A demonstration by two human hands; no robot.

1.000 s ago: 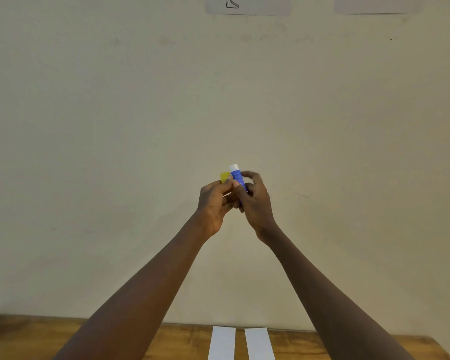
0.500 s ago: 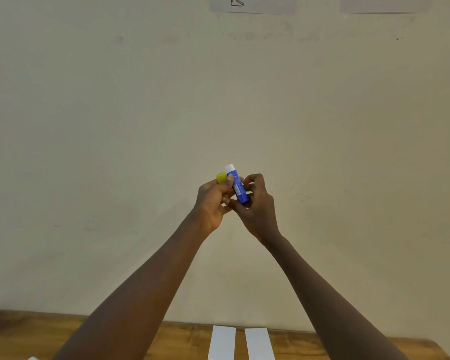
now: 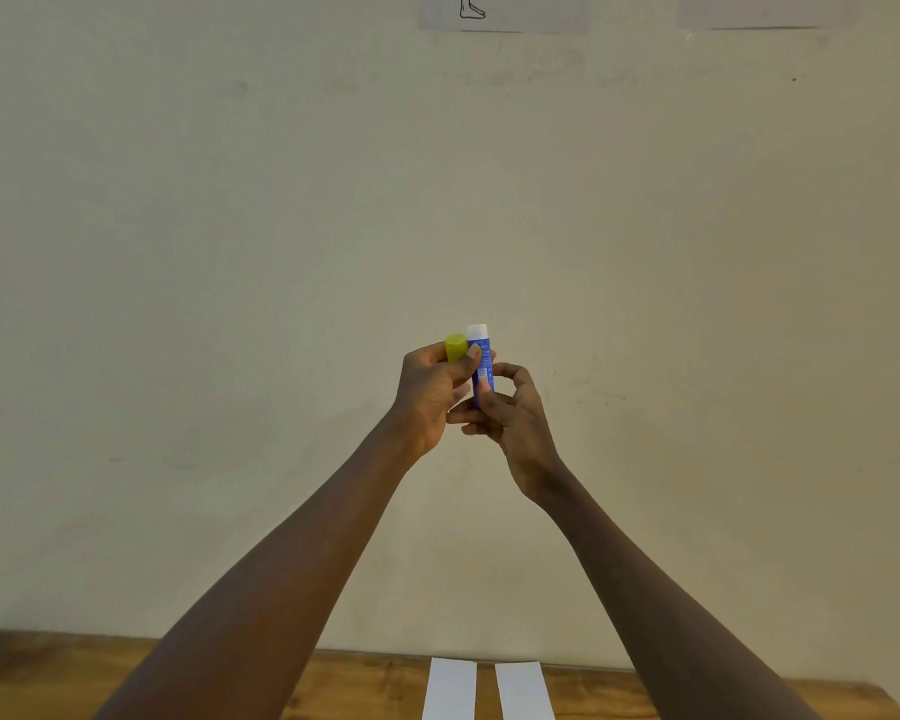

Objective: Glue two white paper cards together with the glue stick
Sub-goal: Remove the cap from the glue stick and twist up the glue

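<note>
I hold both my hands up at chest height in front of a plain cream wall (image 3: 230,304), arms stretched forward. My right hand (image 3: 520,428) grips the blue glue stick (image 3: 483,374) near its lower end, fingers (image 3: 510,374) curled around the barrel; the stick stands almost upright, its white glue tip uncovered at the top. A small white label patch with print sits on the blue barrel, but the writing is too small for me to read. My left hand (image 3: 430,397) is closed on the yellow cap (image 3: 455,348), which pokes up just beside the stick's tip, and my left thumb lies across the barrel, touching it. The two hands meet around the stick, so its bottom end is hidden.

Well below my hands, at the lower edge of the view, the two white paper cards (image 3: 450,688) lie flat on the wooden bench (image 3: 359,683), side by side with a narrow strip of wood showing between them, their long sides running away from me. My forearms cross over the bench on either side of the cards without covering them.

High on the wall hang two pale paper sheets; the left sheet (image 3: 505,15) shows a line drawing of a foot, cut off by the frame. The right sheet (image 3: 759,10) looks blank in the part I can see
</note>
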